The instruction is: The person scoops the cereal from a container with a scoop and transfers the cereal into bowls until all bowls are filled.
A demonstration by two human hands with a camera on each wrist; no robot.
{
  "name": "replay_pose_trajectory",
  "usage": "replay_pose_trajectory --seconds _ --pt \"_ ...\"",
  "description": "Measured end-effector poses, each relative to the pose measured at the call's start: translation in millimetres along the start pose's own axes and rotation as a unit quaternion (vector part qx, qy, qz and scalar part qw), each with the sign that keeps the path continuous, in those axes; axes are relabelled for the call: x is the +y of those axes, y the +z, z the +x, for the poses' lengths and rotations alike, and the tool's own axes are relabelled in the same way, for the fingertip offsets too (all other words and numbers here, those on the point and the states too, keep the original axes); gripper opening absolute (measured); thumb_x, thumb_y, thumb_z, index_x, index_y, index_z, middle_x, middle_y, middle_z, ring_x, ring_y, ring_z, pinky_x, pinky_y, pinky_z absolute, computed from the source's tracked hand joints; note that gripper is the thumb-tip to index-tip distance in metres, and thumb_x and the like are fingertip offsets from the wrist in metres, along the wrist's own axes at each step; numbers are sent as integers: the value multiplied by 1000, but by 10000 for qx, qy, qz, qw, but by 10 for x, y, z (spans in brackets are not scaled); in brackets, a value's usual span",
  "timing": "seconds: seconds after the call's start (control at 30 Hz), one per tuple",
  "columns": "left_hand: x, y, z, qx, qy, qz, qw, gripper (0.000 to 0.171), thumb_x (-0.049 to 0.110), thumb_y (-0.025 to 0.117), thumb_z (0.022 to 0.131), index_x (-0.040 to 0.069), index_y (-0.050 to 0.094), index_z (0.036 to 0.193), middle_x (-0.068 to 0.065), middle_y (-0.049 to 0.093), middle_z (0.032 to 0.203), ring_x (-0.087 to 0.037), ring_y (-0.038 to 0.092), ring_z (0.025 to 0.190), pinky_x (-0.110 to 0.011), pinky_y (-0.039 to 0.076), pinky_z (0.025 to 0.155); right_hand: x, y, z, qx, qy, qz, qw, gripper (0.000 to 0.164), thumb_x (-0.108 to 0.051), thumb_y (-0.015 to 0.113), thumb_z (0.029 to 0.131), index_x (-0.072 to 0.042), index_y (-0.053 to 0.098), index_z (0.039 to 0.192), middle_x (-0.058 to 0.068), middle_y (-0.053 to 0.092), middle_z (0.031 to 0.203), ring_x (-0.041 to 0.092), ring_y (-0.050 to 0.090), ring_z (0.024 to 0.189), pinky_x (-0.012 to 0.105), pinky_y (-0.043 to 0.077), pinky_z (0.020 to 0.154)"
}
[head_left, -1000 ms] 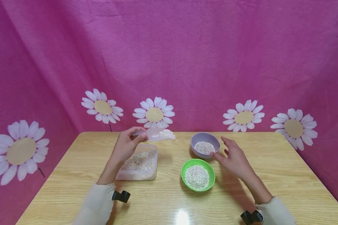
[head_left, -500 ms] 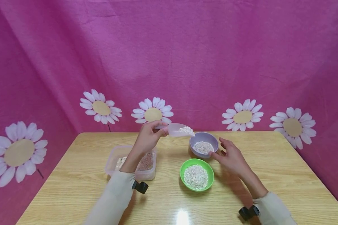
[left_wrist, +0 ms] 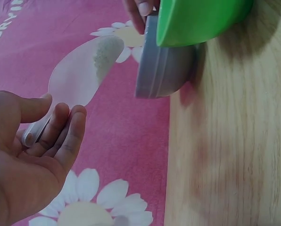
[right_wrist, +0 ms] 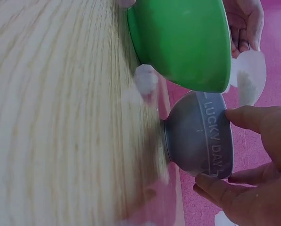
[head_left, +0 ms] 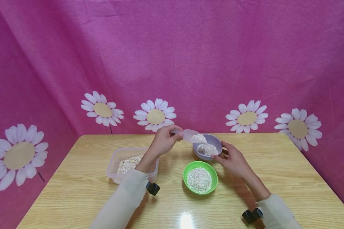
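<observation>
My left hand (head_left: pixel 164 141) pinches the handle of a translucent plastic scoop (head_left: pixel 188 135) between thumb and fingers. Pale oat-like flakes lie in the scoop's front end, which tilts down over the left side of a purple-grey bowl (head_left: pixel 216 141). That bowl stands on the table with similar flakes inside. My right hand (head_left: pixel 235 161) holds it from the right; in the right wrist view the thumb is at the rim and fingers (right_wrist: pixel 216 186) touch the lettered outer wall. A green bowl (head_left: pixel 215 178) of pale flakes stands just in front, touched by neither hand.
A clear rectangular tub (head_left: pixel 112 165) of mixed flakes stands on the left, partly hidden under my left forearm. The wooden table (head_left: pixel 292 178) ends at a pink flowered cloth (head_left: pixel 189 63) behind.
My left hand has carried the loaded scoop rightward from above the tub to the purple-grey bowl, and its tip has tipped down. The right hand has closed in slightly on the bowl.
</observation>
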State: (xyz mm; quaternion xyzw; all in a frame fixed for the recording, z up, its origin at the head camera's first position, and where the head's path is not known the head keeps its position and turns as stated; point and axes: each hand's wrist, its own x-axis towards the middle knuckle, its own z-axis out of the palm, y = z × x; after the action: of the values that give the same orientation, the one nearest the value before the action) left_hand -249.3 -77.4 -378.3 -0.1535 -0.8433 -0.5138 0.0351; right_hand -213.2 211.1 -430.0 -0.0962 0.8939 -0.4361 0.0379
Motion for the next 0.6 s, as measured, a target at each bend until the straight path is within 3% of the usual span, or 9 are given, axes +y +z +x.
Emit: replay_pose_trajectory --seconds 0.33,0.47,0.6 --pt "11 93 82 -418 -27 541 9977 18 17 70 105 5 76 116 -9 81 102 -17 73 91 -26 53 74 -7 12 -14 -80 95 146 9998 88 -27 73 104 15 23 163 41 36 163 55 52 143 55 52 110" --pt "51 84 107 -601 276 1027 9925 17 16 70 105 4 77 114 -10 79 101 -13 65 83 -25 51 72 -2 18 -10 -94 160 197 9996 88 -27 73 104 13 22 164 39 35 164 55 50 145 55 52 111" --pt "110 57 156 -808 686 1579 9817 16 12 69 104 1 77 113 -11 80 102 -11 61 79 -23 49 70 -7 13 -7 -84 174 208 9996 87 -27 72 105 13 22 164 38 36 165 55 50 145 55 51 111"
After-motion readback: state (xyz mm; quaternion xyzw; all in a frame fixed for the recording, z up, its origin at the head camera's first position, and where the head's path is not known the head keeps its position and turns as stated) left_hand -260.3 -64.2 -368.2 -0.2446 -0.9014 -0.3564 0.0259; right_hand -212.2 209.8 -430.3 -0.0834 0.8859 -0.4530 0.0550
